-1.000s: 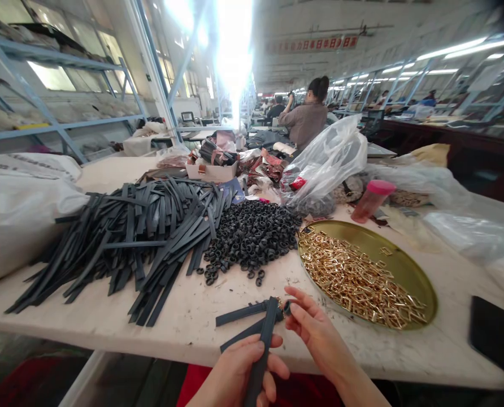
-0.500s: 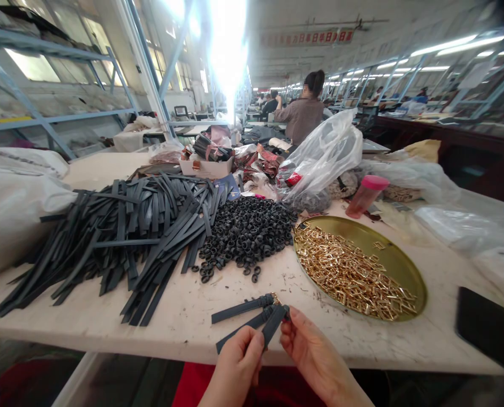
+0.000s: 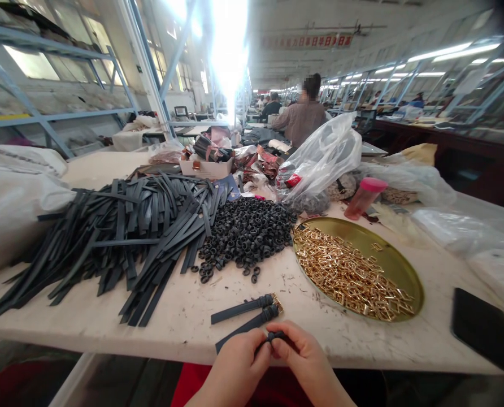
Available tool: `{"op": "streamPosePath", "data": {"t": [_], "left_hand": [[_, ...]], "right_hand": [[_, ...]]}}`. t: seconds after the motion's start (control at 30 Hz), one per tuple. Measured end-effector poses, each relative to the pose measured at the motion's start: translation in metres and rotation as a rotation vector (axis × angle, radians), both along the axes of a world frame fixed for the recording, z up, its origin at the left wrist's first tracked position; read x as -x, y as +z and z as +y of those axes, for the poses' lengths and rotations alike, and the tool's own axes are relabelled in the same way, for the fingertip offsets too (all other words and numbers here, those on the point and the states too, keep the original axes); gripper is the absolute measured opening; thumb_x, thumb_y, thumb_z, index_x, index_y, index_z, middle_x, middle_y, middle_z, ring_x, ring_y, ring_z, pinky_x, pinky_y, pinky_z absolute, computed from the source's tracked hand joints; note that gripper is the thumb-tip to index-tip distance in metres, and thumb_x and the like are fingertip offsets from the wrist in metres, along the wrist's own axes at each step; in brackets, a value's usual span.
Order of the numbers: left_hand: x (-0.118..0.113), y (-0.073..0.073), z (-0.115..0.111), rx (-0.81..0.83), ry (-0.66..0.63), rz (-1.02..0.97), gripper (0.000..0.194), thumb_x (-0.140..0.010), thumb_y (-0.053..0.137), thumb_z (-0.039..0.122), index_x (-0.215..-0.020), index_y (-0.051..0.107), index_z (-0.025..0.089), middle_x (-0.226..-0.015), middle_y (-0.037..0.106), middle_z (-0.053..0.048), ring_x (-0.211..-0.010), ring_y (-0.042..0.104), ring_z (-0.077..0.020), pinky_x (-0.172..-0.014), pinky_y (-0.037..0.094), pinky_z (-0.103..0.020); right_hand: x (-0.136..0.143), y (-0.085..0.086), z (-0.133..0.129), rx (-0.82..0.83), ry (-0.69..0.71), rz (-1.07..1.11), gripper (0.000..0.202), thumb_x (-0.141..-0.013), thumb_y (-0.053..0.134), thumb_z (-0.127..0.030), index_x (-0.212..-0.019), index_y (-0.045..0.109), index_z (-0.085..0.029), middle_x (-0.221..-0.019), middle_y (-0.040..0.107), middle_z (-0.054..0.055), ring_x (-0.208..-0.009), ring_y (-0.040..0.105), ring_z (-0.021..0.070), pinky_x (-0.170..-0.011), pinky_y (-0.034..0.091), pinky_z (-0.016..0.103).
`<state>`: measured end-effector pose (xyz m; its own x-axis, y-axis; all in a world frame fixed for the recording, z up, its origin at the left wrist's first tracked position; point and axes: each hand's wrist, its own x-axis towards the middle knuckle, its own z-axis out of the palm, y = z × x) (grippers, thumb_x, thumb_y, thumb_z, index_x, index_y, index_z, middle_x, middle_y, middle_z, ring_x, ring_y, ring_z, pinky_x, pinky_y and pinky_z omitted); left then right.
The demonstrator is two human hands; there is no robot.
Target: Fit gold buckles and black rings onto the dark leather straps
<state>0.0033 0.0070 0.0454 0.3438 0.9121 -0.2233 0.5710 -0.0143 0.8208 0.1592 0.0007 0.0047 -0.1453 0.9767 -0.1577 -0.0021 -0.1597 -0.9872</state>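
Both hands meet at the table's front edge around a dark strap (image 3: 274,336), mostly hidden by the fingers. My left hand (image 3: 246,353) is closed on it from the left, and my right hand (image 3: 296,345) pinches it from the right. Just beyond lie two dark straps with loops (image 3: 241,309), their ends fitted with gold buckles (image 3: 276,303). Farther back is a heap of small dark loops (image 3: 252,232). To the right, a round gold tray (image 3: 413,271) bears many loose gold buckles (image 3: 349,271).
A large pile of dark strips (image 3: 150,226) covers the left of the table (image 3: 171,336). A black phone-like slab (image 3: 481,328) lies at the right edge. Behind the tray stand a pink-lidded jar (image 3: 365,198) and a clear plastic bag (image 3: 324,158). A person (image 3: 305,116) sits farther off.
My hands have drawn together and slightly down, off the two lying straps. The held strap, visible before between the hands, is now mostly covered by fingers. The person behind has lowered an arm.
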Motion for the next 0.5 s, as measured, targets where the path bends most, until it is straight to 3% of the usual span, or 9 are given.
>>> {"op": "streamPosePath", "data": {"t": [0.1, 0.2, 0.27, 0.33, 0.4, 0.43, 0.5], "left_hand": [[-0.002, -0.001, -0.004, 0.196, -0.011, -0.100, 0.017, -0.080, 0.041, 0.025, -0.074, 0.056, 0.020, -0.059, 0.056, 0.002, -0.049, 0.048, -0.0120, -0.049, 0.031, -0.020], [-0.005, -0.007, -0.007, 0.362, 0.014, -0.225, 0.025, -0.082, 0.041, 0.026, -0.103, 0.052, 0.020, -0.051, 0.051, 0.006, -0.040, 0.044, -0.0102, -0.045, 0.031, -0.019], [-0.005, -0.012, -0.006, 0.304, 0.103, -0.302, 0.038, -0.082, 0.044, 0.030, -0.118, 0.045, 0.019, -0.051, 0.052, 0.006, -0.046, 0.048, -0.0124, -0.051, 0.036, -0.020], [-0.005, -0.016, -0.002, 0.189, 0.191, -0.356, 0.042, -0.080, 0.049, 0.035, -0.119, 0.048, 0.019, -0.069, 0.062, -0.001, -0.069, 0.057, -0.0167, -0.068, 0.041, -0.023], [-0.002, -0.019, 0.005, 0.132, 0.206, -0.356, 0.031, -0.077, 0.054, 0.038, -0.102, 0.059, 0.021, -0.086, 0.064, -0.004, -0.087, 0.056, -0.0206, -0.081, 0.038, -0.025], [-0.001, -0.021, 0.008, 0.126, 0.204, -0.340, 0.026, -0.076, 0.055, 0.040, -0.091, 0.062, 0.020, -0.085, 0.064, -0.004, -0.087, 0.055, -0.0212, -0.080, 0.038, -0.025], [0.001, -0.025, 0.012, 0.170, 0.208, -0.308, 0.028, -0.075, 0.053, 0.046, -0.075, 0.061, 0.019, -0.065, 0.056, 0.000, -0.067, 0.051, -0.0177, -0.065, 0.038, -0.023]], "right_hand": [[-0.005, -0.002, 0.002, 0.088, -0.004, 0.085, 0.025, -0.069, 0.066, -0.040, -0.083, 0.066, -0.020, -0.069, 0.062, 0.001, -0.063, 0.055, 0.0156, -0.061, 0.045, 0.027], [-0.003, -0.004, 0.003, 0.138, -0.066, 0.153, 0.026, -0.068, 0.066, -0.042, -0.077, 0.064, -0.018, -0.059, 0.057, -0.003, -0.056, 0.052, 0.0125, -0.057, 0.042, 0.024], [0.004, -0.007, 0.002, 0.177, -0.028, 0.231, 0.030, -0.067, 0.066, -0.045, -0.078, 0.062, -0.018, -0.060, 0.056, -0.003, -0.054, 0.052, 0.0119, -0.057, 0.042, 0.024], [0.009, -0.009, 0.002, 0.179, 0.074, 0.267, 0.036, -0.068, 0.062, -0.051, -0.083, 0.062, -0.019, -0.063, 0.058, -0.002, -0.053, 0.054, 0.0129, -0.056, 0.043, 0.026], [0.003, -0.007, 0.008, 0.077, 0.123, 0.111, 0.037, -0.075, 0.053, -0.053, -0.086, 0.061, -0.019, -0.067, 0.060, 0.000, -0.057, 0.056, 0.0154, -0.057, 0.044, 0.028], [-0.007, -0.004, 0.015, -0.017, 0.101, -0.078, 0.035, -0.080, 0.046, -0.051, -0.086, 0.061, -0.019, -0.070, 0.061, 0.002, -0.062, 0.057, 0.0165, -0.059, 0.044, 0.027], [-0.035, 0.003, 0.036, -0.223, -0.015, -0.610, 0.027, -0.086, 0.042, -0.037, -0.083, 0.061, -0.019, -0.078, 0.062, 0.004, -0.075, 0.057, 0.0179, -0.068, 0.043, 0.027]]}}
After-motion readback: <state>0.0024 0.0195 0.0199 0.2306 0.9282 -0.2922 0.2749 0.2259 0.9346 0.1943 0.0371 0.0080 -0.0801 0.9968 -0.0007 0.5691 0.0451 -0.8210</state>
